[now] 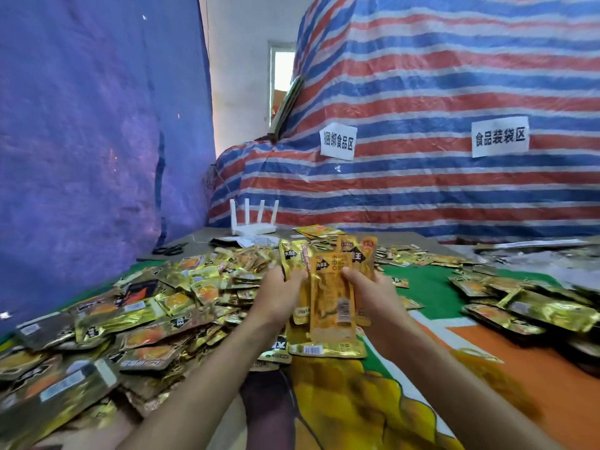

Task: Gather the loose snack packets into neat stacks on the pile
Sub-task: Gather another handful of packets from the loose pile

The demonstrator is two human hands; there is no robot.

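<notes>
The left hand [281,289] and right hand [367,287] each grasp upright orange snack packets [331,287]. Loose gold packets [146,306] lie heaped to the left

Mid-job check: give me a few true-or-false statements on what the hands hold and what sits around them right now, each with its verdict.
1. The left hand and right hand both grip a bunch of orange snack packets held upright. True.
2. The white router has two antennas. False: it has four.
3. Black scissors lie close to the blue tarp. True.
4. The striped tarp carries no signs. False: two white paper signs hang on it.
5. A gold packet lies flat on the cloth just below the held bunch. True.
</notes>
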